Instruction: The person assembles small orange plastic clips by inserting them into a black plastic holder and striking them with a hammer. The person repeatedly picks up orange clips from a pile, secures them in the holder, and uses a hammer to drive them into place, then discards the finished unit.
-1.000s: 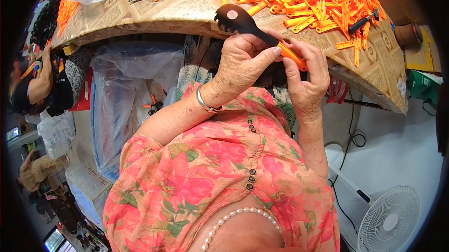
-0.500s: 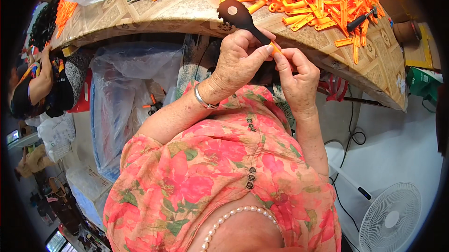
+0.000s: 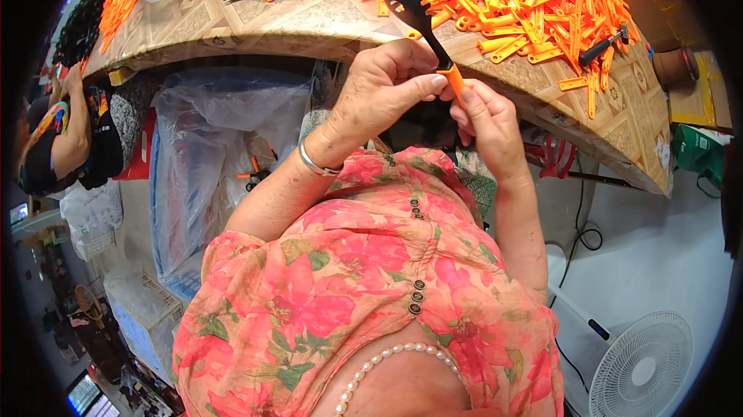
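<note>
A bare left hand (image 3: 391,86) and right hand (image 3: 491,119), fingers (image 3: 422,87) pinching an orange-handled black toothed spoon (image 3: 435,42), hold it beside a worktop (image 3: 174,29) heaped with orange handles (image 3: 534,7).

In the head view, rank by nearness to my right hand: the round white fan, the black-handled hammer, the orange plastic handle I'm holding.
1. Orange plastic handle: in your right hand.
2. Black-handled hammer: upper right, on the patterned table.
3. Round white fan: at lower right.

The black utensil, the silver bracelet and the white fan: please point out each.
Black utensil (image 3: 436,42), head view: neck.
Silver bracelet (image 3: 311,162), head view: outer band.
White fan (image 3: 643,371), head view: central hub.
</note>
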`<move>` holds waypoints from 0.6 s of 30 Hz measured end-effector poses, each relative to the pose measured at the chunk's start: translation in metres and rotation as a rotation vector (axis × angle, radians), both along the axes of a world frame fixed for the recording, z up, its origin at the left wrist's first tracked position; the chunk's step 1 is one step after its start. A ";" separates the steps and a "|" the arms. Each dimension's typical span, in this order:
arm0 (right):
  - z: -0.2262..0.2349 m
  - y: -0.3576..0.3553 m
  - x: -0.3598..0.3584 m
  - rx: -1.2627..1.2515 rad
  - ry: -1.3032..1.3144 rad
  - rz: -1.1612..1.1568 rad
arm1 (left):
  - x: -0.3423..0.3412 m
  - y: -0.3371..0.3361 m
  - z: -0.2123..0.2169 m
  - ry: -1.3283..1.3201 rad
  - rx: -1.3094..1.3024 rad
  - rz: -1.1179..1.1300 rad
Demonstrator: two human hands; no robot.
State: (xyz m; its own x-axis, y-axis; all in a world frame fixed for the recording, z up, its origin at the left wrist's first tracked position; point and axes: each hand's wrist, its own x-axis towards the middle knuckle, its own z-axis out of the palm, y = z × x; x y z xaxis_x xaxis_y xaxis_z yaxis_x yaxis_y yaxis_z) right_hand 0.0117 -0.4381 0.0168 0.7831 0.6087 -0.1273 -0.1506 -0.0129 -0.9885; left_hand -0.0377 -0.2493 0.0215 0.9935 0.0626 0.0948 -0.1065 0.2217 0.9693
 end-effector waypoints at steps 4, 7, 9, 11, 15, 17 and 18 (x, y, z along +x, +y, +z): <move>0.016 -0.012 0.020 -0.017 0.136 0.247 | -0.004 0.019 0.008 0.121 -0.105 -0.084; 0.028 -0.022 0.041 -0.197 0.003 0.298 | -0.004 0.050 -0.004 0.043 -0.422 -0.259; 0.043 -0.022 0.059 -0.326 -0.128 0.385 | -0.006 0.066 -0.005 0.013 -0.129 -0.247; 0.048 -0.019 0.075 -0.456 -0.246 0.483 | -0.007 0.070 0.001 -0.018 0.162 -0.312; 0.061 0.005 0.095 -0.611 -0.236 0.697 | -0.003 0.054 0.004 -0.145 0.559 -0.413; 0.071 0.019 0.100 -0.681 -0.289 0.779 | -0.005 0.042 -0.005 -0.005 0.403 -0.461; 0.073 0.024 0.104 -0.716 -0.316 0.820 | -0.006 0.037 -0.007 0.062 0.307 -0.482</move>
